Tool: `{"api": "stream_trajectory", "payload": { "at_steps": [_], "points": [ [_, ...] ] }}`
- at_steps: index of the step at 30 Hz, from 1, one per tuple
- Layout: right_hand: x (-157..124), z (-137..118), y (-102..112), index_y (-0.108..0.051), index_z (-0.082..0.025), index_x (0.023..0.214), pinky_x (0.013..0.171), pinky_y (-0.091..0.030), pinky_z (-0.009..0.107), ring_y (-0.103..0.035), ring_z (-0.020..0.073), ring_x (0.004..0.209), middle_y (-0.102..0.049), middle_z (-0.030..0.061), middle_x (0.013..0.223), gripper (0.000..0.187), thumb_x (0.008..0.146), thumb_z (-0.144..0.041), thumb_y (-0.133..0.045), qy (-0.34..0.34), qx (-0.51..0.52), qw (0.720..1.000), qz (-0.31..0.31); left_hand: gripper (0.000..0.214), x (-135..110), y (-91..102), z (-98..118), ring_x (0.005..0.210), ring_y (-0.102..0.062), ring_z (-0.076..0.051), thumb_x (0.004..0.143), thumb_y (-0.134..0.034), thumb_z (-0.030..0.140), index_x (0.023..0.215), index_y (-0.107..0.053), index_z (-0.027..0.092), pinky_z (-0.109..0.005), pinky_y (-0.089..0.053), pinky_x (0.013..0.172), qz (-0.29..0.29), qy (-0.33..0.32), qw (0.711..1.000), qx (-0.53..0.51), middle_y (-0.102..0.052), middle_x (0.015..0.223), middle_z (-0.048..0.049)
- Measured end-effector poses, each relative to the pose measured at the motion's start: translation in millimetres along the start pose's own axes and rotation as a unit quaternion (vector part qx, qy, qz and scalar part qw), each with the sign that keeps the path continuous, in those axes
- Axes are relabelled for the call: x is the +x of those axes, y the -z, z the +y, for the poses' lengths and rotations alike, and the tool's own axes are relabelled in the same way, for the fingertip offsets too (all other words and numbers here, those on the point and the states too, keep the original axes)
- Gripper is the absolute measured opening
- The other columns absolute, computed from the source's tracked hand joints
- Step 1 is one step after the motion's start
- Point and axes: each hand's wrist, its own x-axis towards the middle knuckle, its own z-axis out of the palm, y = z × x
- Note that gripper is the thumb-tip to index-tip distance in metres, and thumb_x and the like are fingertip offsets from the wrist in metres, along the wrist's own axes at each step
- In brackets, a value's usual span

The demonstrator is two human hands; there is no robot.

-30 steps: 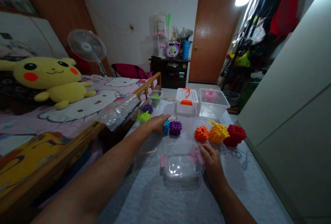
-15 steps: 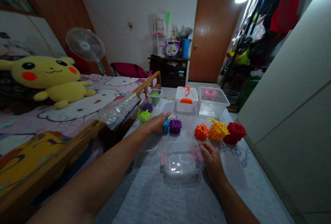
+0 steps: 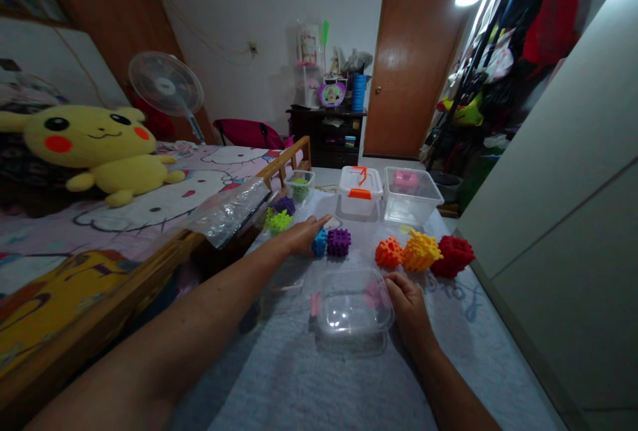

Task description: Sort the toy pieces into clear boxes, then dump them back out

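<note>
My left hand (image 3: pixel 302 236) reaches forward and curls over a blue spiky block cluster (image 3: pixel 319 243), with a purple cluster (image 3: pixel 339 242) just right of it. My right hand (image 3: pixel 409 305) rests against the right side of a clear plastic box with pink latches (image 3: pixel 353 310) in front of me, fingers bent on its edge. Orange (image 3: pixel 388 253), yellow (image 3: pixel 421 252) and red (image 3: pixel 452 256) block clusters sit in a row beyond the right hand.
A white-lidded box with an orange handle (image 3: pixel 359 192), an open clear tub (image 3: pixel 411 196) and a small box of green pieces (image 3: pixel 300 186) stand at the table's far end. Green and purple clusters (image 3: pixel 279 215) lie left. A bed with a yellow plush (image 3: pixel 94 152) borders the left; a grey cabinet (image 3: pixel 558 172) the right.
Hardly anything has moved; the view shifted slightly. My left hand stays on the blue cluster and my right hand stays at the clear box.
</note>
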Motion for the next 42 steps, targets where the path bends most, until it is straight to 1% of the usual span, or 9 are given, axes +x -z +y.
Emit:
{"api": "stream_trajectory", "payload": {
  "at_steps": [10,16,19,22,25,27,31,34,42],
  "points": [
    [1,-1,-1,-0.063,-0.018,0.067,0.058,-0.04,0.026,-0.049,0.0168,0.063,-0.056,-0.0001,0.064,0.026,0.079,-0.041,-0.06,-0.01,0.003,1.0,-0.013,0.113,-19,-2.9,-2,0.115,-0.059,-0.029,0.063,-0.072,0.027,0.155,-0.005,0.029,-0.032,-0.046,0.093,0.028,0.01,0.999,-0.026,-0.045,0.137,-0.0114],
    [0,-1,0,-0.065,-0.018,0.07,0.059,-0.041,0.027,-0.05,0.0173,0.064,-0.058,0.0005,0.065,0.025,0.079,-0.041,-0.059,-0.004,0.0,1.0,-0.011,0.117,-18,-8.7,0,0.117,-0.058,-0.029,0.063,-0.072,0.026,0.155,0.0,0.026,-0.032,-0.046,0.093,0.039,0.025,0.998,-0.032,-0.041,0.142,-0.0134],
    [0,-2,0,-0.063,-0.018,0.068,0.058,-0.041,0.027,-0.05,0.0172,0.063,-0.058,0.0005,0.064,0.025,0.08,-0.041,-0.059,-0.006,0.0,1.0,-0.017,0.125,-17,-1.7,3,0.119,-0.057,-0.031,0.059,-0.077,0.032,0.155,0.003,0.024,-0.033,-0.047,0.094,0.015,0.038,0.998,-0.04,-0.038,0.144,-0.0162],
    [0,-2,0,-0.061,-0.019,0.066,0.058,-0.041,0.027,-0.05,0.017,0.063,-0.057,0.0003,0.064,0.026,0.08,-0.04,-0.059,-0.009,0.001,1.0,-0.018,0.132,-16,14.4,7,0.129,-0.05,-0.034,0.055,-0.082,0.04,0.154,0.002,0.019,-0.035,-0.044,0.1,-0.029,0.052,0.997,-0.056,-0.034,0.15,-0.0204],
    [0,-2,0,-0.061,-0.019,0.067,0.06,-0.041,0.027,-0.05,0.0172,0.064,-0.058,0.0003,0.065,0.026,0.08,-0.041,-0.059,-0.007,0.001,1.0,-0.018,0.127,-14,28.6,8,0.135,-0.045,-0.03,0.055,-0.083,0.042,0.153,-0.006,0.015,-0.03,-0.039,0.105,-0.048,0.038,0.996,-0.073,-0.036,0.153,-0.0201],
    [0,-2,-1,-0.061,-0.019,0.068,0.06,-0.041,0.027,-0.05,0.0172,0.065,-0.058,0.0001,0.066,0.026,0.08,-0.041,-0.059,-0.007,0.005,1.0,-0.018,0.119,-13,31.0,6,0.132,-0.048,-0.027,0.056,-0.083,0.039,0.151,-0.015,0.014,-0.027,-0.04,0.104,-0.045,0.033,0.997,-0.053,-0.043,0.149,-0.0181],
    [0,-2,-1,-0.059,-0.019,0.065,0.058,-0.041,0.027,-0.05,0.0169,0.063,-0.058,0.0001,0.064,0.026,0.08,-0.04,-0.059,-0.003,0.005,1.0,-0.013,0.091,-11,22.3,1,0.12,-0.058,-0.029,0.058,-0.079,0.032,0.14,-0.041,0.017,-0.03,-0.046,0.096,-0.019,0.048,0.999,0.008,-0.06,0.134,-0.0142],
    [0,-1,-1,-0.061,-0.019,0.065,0.058,-0.04,0.026,-0.049,0.0165,0.062,-0.057,-0.0003,0.063,0.026,0.08,-0.04,-0.059,0.004,-0.001,1.0,-0.01,0.07,-11,17.7,-1,0.114,-0.061,-0.03,0.06,-0.076,0.032,0.125,-0.055,0.019,-0.032,-0.048,0.092,-0.002,0.049,0.999,0.016,-0.065,0.124,-0.0122],
    [1,0,0,-0.062,-0.019,0.066,0.059,-0.04,0.027,-0.05,0.0177,0.064,-0.059,0.0007,0.065,0.027,0.08,-0.042,-0.058,0.0,-0.007,1.0,-0.017,0.059,-14,28.3,-1,0.105,-0.064,-0.028,0.061,-0.076,0.034,0.116,-0.061,0.02,-0.031,-0.048,0.087,0.014,0.047,0.998,0.026,-0.069,0.115,-0.0082]
  ]
}}
